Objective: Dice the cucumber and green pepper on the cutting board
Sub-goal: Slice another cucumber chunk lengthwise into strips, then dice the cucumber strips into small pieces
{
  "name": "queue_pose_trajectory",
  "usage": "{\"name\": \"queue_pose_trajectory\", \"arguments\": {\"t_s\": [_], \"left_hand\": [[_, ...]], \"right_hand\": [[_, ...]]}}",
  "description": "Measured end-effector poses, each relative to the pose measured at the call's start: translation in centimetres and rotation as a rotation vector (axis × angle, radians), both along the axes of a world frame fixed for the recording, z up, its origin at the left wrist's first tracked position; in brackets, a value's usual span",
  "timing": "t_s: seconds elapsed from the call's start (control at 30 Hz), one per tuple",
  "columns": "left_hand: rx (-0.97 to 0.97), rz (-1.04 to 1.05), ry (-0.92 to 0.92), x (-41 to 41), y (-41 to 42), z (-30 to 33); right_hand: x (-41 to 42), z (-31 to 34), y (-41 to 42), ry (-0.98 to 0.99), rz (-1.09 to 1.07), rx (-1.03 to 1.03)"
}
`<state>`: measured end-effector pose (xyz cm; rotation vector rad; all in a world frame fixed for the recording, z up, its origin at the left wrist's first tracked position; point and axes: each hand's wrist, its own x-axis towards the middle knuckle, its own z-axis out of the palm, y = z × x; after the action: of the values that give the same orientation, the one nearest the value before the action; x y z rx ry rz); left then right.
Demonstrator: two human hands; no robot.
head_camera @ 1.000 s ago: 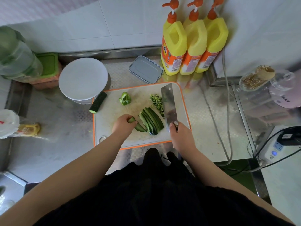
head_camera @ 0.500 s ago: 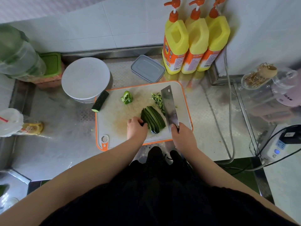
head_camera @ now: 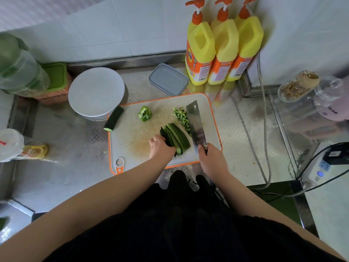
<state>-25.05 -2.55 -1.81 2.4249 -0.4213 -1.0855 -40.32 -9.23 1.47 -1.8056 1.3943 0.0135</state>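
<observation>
Centrally, on cutting board (head_camera: 132,140), we see left hand (head_camera: 160,147) bunching cucumber strips (head_camera: 176,138); right hand (head_camera: 211,158) clamps cleaver (head_camera: 196,127) handle. We judge strips wet, slippery, brittle: hold near ends, fingertips curled. Green pepper (head_camera: 144,113) waits upper board.

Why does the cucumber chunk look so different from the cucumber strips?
The cucumber chunk is one whole thick piece; the cucumber strips are many thin lengths fanned side by side. The chunk hangs over the cutting board's left edge, untouched; the strips lie mid-board with the left hand on them. Both are dark green.
</observation>
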Motion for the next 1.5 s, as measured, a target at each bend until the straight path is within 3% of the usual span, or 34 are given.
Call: {"name": "queue_pose_trajectory", "arguments": {"t_s": [0.4,0.63,0.97,1.1,1.27,1.4,1.5], "left_hand": [[0.110,-0.103,-0.079,-0.1,-1.0,0.0],[0.183,-0.294,-0.266,-0.5,-0.7,-0.1],[0.178,-0.410,-0.414,0.1,0.3,-0.6],[0.173,-0.473,-0.497,1.5,0.5,-0.1],[0.027,-0.521,-0.616,4.5,2.4,0.0],[-0.239,-0.802,-0.795,7.4,6.2,-1.4],[-0.315,-0.985,-0.768,8.4,8.9,-2.6]], "right_hand": [[0.1,0.0,0.0,-0.020,0.001,0.016],[0.1,-0.2,0.2,0.006,0.056,0.009],[-0.2,-0.4,0.1,0.085,0.156,-0.012],[-0.1,-0.1,0.2,0.028,0.072,0.014],[0.1,0.1,0.3,0.024,0.097,0.012],[0.7,0.1,0.5,0.044,0.199,0.005],[2.1,0.2,1.0,0.087,0.363,-0.026]]}}
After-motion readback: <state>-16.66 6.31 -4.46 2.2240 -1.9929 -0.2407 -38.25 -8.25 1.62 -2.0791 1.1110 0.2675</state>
